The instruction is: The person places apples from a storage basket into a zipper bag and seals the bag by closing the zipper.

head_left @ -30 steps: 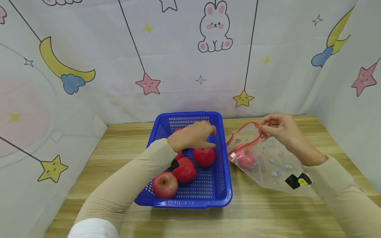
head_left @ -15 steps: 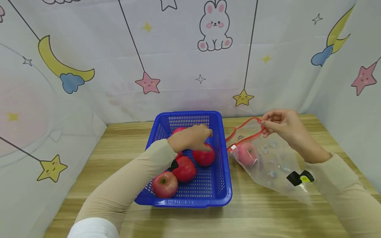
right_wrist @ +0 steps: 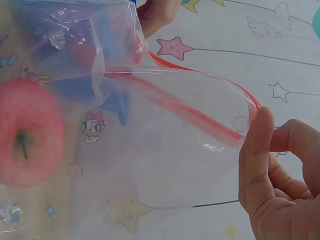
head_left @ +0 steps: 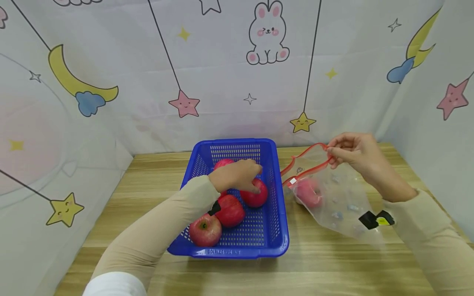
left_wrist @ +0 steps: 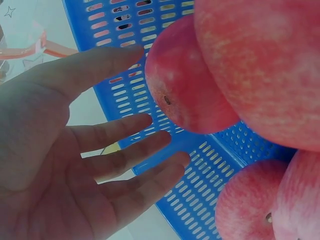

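Observation:
My left hand (head_left: 238,174) reaches into the blue basket (head_left: 277,242), over a red apple (head_left: 256,195). In the left wrist view its fingers are spread and fairly straight, the thumb tip right at the side of an apple (left_wrist: 185,85). With thumb and fingers my right hand (head_left: 357,154) pinches the red-edged mouth of a clear zip bag (head_left: 344,197), holding it up and partly spread. One apple (right_wrist: 27,132) lies inside the bag, stem showing in the right wrist view. Small cartoon prints dot the clear plastic.
Beside and below the left forearm, other apples lie in the basket, among them a red one (head_left: 230,211) and a paler one (head_left: 205,230). A wooden table (head_left: 296,275) carries everything. Behind it hangs a white printed curtain (head_left: 222,74).
My right hand has moved slightly up and right, drawing the bag's mouth with it. My left hand has lowered a little toward the apple beneath it.

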`<state>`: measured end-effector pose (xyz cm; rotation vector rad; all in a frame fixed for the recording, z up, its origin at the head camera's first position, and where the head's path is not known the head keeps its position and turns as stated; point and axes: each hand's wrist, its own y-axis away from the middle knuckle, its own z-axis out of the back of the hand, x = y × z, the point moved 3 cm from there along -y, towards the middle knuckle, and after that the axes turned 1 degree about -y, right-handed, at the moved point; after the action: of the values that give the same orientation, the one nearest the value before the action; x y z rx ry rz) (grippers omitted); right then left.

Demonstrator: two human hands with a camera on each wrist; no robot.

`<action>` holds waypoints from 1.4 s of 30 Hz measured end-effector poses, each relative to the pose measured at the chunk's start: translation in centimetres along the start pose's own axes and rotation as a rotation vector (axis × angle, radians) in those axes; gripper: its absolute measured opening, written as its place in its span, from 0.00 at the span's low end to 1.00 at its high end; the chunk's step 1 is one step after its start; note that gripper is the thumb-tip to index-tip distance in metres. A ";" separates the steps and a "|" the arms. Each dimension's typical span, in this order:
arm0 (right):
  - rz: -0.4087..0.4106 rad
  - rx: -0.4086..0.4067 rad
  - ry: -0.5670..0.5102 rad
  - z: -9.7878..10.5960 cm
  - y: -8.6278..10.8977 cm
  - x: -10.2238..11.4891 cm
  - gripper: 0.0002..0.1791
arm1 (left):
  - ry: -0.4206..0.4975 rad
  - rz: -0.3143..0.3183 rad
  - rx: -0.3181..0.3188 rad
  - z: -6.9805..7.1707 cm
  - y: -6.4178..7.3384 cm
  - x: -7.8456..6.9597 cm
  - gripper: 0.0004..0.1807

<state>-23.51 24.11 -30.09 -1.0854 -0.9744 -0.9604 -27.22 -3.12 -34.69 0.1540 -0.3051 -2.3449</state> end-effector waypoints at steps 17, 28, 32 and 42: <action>0.018 -0.084 0.014 1.5 0.2 1.7 0.03 | -0.002 0.012 0.053 -0.6 -0.1 0.1 0.32; 0.041 -0.131 0.013 2.4 0.3 3.0 0.04 | -0.011 0.026 0.075 -0.7 0.1 0.1 0.32; 0.039 -0.125 0.004 2.4 0.4 3.4 0.06 | -0.019 0.020 0.076 -0.9 0.1 0.2 0.32; 0.006 -0.129 0.011 2.3 0.3 3.4 0.05 | -0.015 -0.015 0.055 -1.2 -0.1 0.2 0.24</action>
<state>-22.65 25.99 -26.53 -1.1885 -0.9095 -1.0342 -27.20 -3.34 -35.87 0.1656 -0.3778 -2.3549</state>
